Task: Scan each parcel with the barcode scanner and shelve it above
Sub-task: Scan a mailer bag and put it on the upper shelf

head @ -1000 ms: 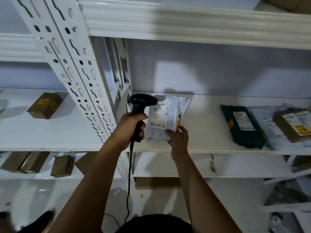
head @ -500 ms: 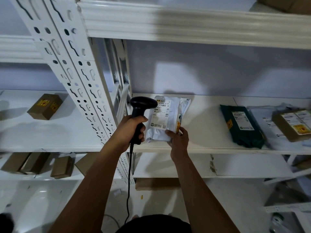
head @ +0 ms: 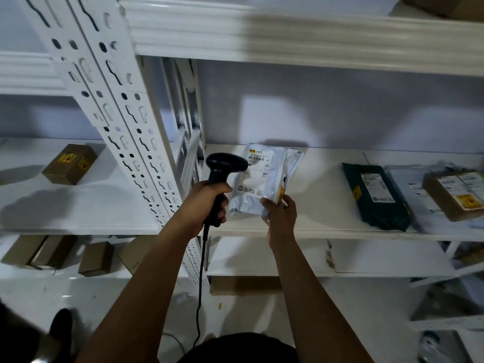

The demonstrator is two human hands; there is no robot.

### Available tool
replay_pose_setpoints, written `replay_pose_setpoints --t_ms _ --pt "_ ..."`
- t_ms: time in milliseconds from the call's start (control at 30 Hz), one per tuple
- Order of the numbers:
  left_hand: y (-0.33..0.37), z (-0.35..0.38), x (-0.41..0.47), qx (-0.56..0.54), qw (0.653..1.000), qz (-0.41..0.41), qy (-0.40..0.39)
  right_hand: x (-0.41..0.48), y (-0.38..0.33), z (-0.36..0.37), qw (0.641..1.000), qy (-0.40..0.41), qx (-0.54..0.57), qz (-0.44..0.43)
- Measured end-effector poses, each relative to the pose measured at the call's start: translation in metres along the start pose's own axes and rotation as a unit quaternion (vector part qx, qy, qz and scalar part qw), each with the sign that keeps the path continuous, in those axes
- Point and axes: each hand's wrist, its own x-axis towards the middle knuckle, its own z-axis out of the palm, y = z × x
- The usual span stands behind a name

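**Poly-mailer parcel (head: 262, 184) held up, label facing me**

My right hand (head: 280, 216) has its fingers clamped on the parcel's lower corner, over the white shelf (head: 319, 205). My left hand (head: 204, 203) grips the barcode scanner (head: 225, 165), head beside the label.

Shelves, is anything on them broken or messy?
A little. The lower shelf has a dark, chipped-looking patch on its front edge. On the right, a brown box sits crookedly on top of a pale bag, beside a slanted green parcel. Nothing looks spilled.
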Motion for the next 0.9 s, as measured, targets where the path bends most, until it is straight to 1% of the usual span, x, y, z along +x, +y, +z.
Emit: replay_pose_setpoints --t_ms 200,900 --pt "0.001 0.001 0.000 0.005 1.000 0.005 -0.005 0.000 0.002 -0.003 1.000 0.007 -0.019 0.007" --pt "-0.004 0.003 -0.004 0.012 1.000 0.000 -0.004 -0.001 0.003 -0.010 1.000 0.001 0.007 0.014"
